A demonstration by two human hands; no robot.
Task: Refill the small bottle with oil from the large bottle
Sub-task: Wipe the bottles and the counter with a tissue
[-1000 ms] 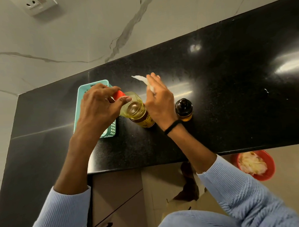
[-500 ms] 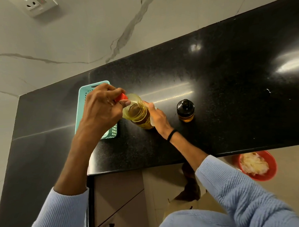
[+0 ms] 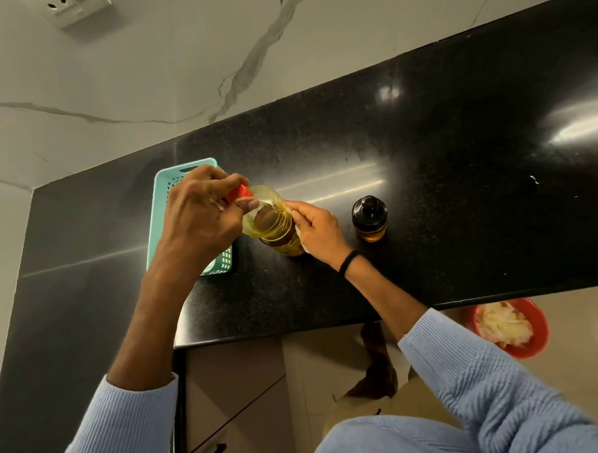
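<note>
While the large bottle [image 3: 273,224] is gripped by the right hand [image 3: 316,230], its red cap [image 3: 239,193] is pinched by the left hand [image 3: 201,213], so probably uncapping; the small bottle [image 3: 369,218] needs opening next

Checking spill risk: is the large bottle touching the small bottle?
Apart. Head view shows the right hand and bare counter between large bottle and small bottle.

Looked like a home kitchen: polished black stone counter [image 3: 425,159] under the fingers [image 3: 220,182], veined marble-look wall [image 3: 181,77] and a socket [image 3: 72,8] far beyond them, cabinet fronts [image 3: 235,373] below and nearer, a large oil bottle [image 3: 273,224] gripped between them, a red bowl [image 3: 536,348] of pale food down to their right.
</note>
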